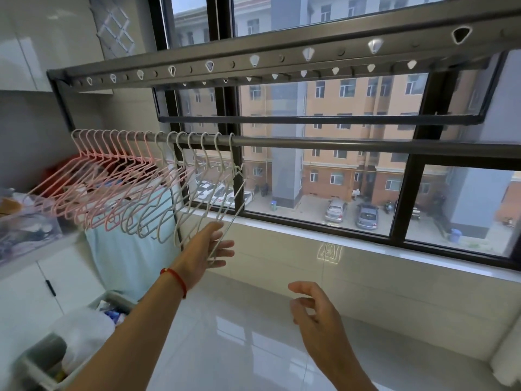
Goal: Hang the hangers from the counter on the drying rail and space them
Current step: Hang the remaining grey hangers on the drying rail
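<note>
A grey drying rail (324,143) runs across the window. Several pink hangers (93,187) hang bunched at its left end, and several white hangers (180,193) hang to their right. The rightmost white hanger (235,201) hangs on the rail, tilted. My left hand (208,249), with a red cord at the wrist, touches that hanger's lower corner with fingers spread. My right hand (313,306) hovers lower right, empty, fingers loosely curled.
A perforated rack frame (253,62) sits above the rail. A pale blue cloth (135,249) hangs behind the hangers. A white counter (36,249) with clutter is at left. A bin (70,342) with bags stands below. The tiled sill (366,249) runs under the window.
</note>
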Demonstrator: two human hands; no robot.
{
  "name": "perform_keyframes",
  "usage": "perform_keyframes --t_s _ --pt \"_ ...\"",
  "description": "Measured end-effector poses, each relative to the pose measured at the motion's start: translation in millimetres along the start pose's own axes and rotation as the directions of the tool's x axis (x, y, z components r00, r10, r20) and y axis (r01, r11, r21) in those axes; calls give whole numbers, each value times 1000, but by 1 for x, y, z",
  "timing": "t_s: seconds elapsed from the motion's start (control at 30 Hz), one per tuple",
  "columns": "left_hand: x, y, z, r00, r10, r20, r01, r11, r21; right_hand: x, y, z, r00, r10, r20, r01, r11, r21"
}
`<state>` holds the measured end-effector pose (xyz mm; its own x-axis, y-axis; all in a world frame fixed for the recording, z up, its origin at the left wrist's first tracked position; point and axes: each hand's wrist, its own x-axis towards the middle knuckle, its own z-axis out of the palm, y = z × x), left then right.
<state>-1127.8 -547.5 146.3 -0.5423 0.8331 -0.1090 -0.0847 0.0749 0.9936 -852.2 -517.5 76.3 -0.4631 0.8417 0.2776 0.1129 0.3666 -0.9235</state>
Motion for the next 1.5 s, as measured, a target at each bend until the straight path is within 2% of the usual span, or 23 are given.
perform_keyframes --t_s 0.07,0.2,0.4,0.6,0.8,0.9,1.0,1.1,1.17,1.23,1.3,1.37,1.43,1.5 --pt "-18 -24 0 1000 -2 3 2 999 -43 -4 3 0 1000 13 8 -13 1000 9" --pt "-59 -75 4 996 -93 -6 91 977 -192 -13 10 -1 999 32 14 -33 999 24" --pt "-95 -127 51 988 -139 75 142 989 -36 -37 30 -22 994 111 -13 -110 994 4" --pt "-110 -127 186 950 -89 300 71 995 71 -75 64 -106 954 220 -204 -229 973 -18" --pt "-159 -116 359 866 -21 500 -46 992 122 -117 107 -245 825 327 -461 -333 940 70" --pt "-188 -117 459 808 -26 589 -78 985 151 -144 129 -329 733 362 -576 -378 920 98" --pt "-221 -123 561 728 -45 684 -112 977 184 -182 148 -433 592 369 -716 -422 899 115" --pt "-259 -134 652 637 -79 766 -134 968 211 -235 161 -543 377 338 -862 -500 858 118" --pt "-282 -142 701 571 -106 814 -150 961 231 -270 173 -609 215 327 -920 -582 799 148" --pt "-300 -148 743 504 -116 856 -191 952 241 -298 188 -666 86 295 -952 -659 733 167" --pt "-311 -152 781 456 -131 880 -228 939 258 -318 202 -713 16 270 -963 -727 664 174" --pt "-319 -155 810 417 -155 896 -251 927 277 -331 214 -750 -11 261 -965 -803 573 164" --pt "-324 -158 832 400 -182 898 -258 918 301 -337 225 -780 -46 241 -969 -861 482 161" --pt "-325 -159 848 395 -197 897 -266 911 317 -339 234 -804 -131 232 -964 -896 388 215"
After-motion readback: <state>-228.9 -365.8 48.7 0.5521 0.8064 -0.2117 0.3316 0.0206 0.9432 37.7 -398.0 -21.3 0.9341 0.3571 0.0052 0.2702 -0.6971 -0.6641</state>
